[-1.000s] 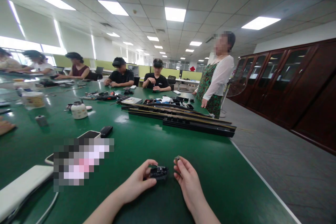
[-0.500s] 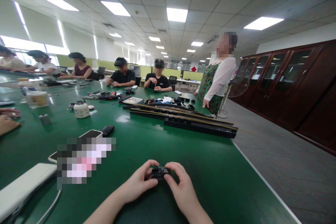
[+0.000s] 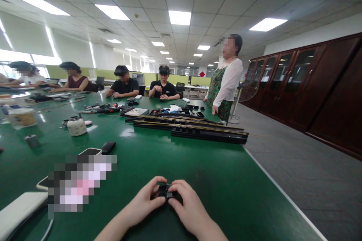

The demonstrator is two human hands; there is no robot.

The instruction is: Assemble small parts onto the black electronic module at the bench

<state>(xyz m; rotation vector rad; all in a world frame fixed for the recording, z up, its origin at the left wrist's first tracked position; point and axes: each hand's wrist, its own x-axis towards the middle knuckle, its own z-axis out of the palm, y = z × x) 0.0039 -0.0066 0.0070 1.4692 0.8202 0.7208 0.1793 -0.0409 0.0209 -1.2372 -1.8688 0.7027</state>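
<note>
Between my hands, just over the green table (image 3: 226, 180), is a small black part (image 3: 166, 192) that looks like molded plastic; its exact kind is too small to make out. My left hand (image 3: 147, 199) grips its left side with thumb and fingers. From the right, my right hand (image 3: 188, 203) pinches the same part, its fingertips over the top and the thumb at the near side. My fingers cover much of the part.
Long black rails with thin brass-coloured rods (image 3: 192, 128) lie ahead. Phones (image 3: 45, 182) and a white slab-like device (image 3: 22, 211) with a cable lie at left, near a white jar (image 3: 76, 126). Several people sit across the table; one person (image 3: 223, 83) stands at its far right corner.
The view has turned slightly to the right. My right hand's fingers have shifted further over the black part, which both hands still hold.
</note>
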